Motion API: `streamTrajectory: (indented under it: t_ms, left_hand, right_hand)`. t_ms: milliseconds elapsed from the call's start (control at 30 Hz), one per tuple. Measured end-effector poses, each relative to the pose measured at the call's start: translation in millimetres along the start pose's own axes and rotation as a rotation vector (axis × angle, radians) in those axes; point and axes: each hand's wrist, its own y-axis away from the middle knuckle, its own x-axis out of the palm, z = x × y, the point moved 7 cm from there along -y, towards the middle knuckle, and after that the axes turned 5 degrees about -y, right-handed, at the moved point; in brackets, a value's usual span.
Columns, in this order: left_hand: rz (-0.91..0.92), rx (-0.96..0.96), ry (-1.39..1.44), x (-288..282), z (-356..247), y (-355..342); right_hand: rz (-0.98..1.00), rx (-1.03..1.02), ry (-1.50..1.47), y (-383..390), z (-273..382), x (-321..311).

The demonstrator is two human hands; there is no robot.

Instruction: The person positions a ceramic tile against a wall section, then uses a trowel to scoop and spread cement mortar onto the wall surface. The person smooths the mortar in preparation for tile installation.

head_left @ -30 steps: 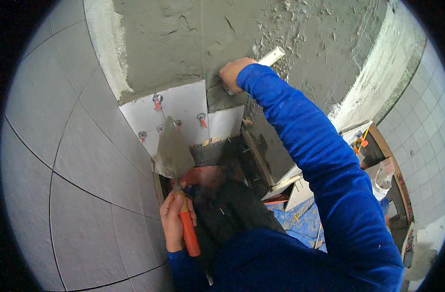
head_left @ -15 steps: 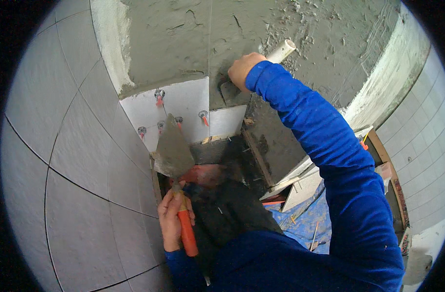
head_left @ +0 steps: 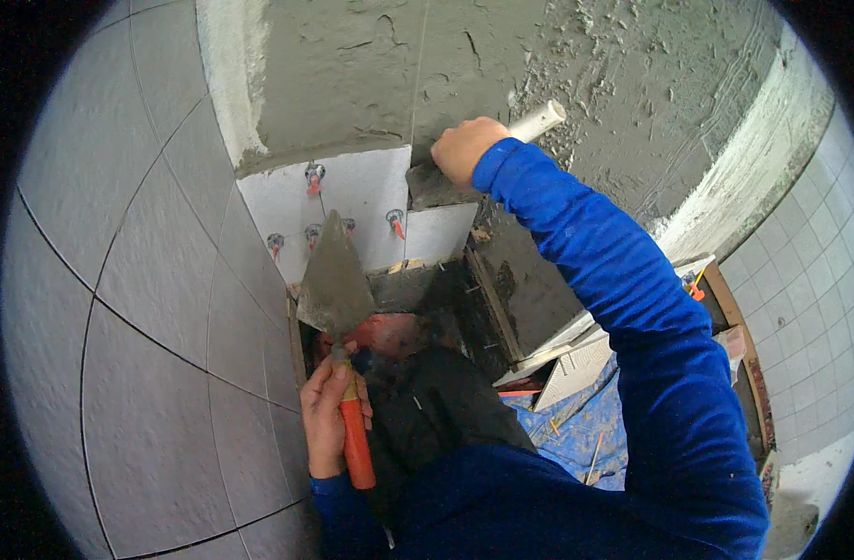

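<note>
My right hand (head_left: 469,151) is closed round a white, pipe-like handle (head_left: 537,121) of a plastering trowel. Its dark flat blade (head_left: 436,189) lies at the mortared wall (head_left: 352,84), just above a small white tile (head_left: 441,231); part of the blade is hidden by the hand. Low on the left, my left hand (head_left: 329,415) grips a pointing trowel by its orange-red handle (head_left: 356,439). That trowel's pointed, mortar-smeared blade (head_left: 335,285) tilts upward, in front of a larger white tile (head_left: 371,187) fitted with several red-ended tile levelling clips (head_left: 396,222).
Grey tiles (head_left: 156,327) cover the wall close on my left. Below the mortared wall is a dark recess beside a grey ledge (head_left: 534,289). A loose tile piece (head_left: 573,371) leans over a blue sheet (head_left: 581,425). Smaller pale tiles (head_left: 800,252) line the far right.
My right hand has moved slightly down and left, and more of its trowel blade shows flat above the small tile. My left hand still holds the pointing trowel in nearly the same place.
</note>
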Motion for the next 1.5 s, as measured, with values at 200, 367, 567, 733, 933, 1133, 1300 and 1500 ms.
streamTrajectory:
  t_ms: [200,367,567,733,933,1133,1300,1500]
  left_hand:
    - [0.016,0.004,0.004,2,-3,1]
    - [0.059,0.012,0.002,9,-3,-1]
    - [0.048,-0.011,0.019,8,3,-4]
    - [0.014,0.011,0.003,3,1,-5]
    - [0.008,0.017,0.005,-1,1,-5]
    - [0.013,0.012,-0.012,2,2,-4]
    - [0.03,0.022,-0.015,4,-3,-1]
    - [-0.01,0.004,-0.021,2,-3,-2]
  right_hand:
    - [0.039,0.03,-0.143,-7,-21,33]
    - [0.068,0.006,-0.145,-20,-39,34]
    - [0.157,0.033,-0.245,-24,-42,55]
    - [0.083,0.114,-0.118,-26,-42,41]
    - [0.016,0.152,-0.017,8,-52,-2]
    - [0.054,0.112,0.065,17,-46,3]
    - [-0.034,0.171,-0.009,0,-31,15]
    - [-0.023,0.108,-0.003,8,-31,-1]
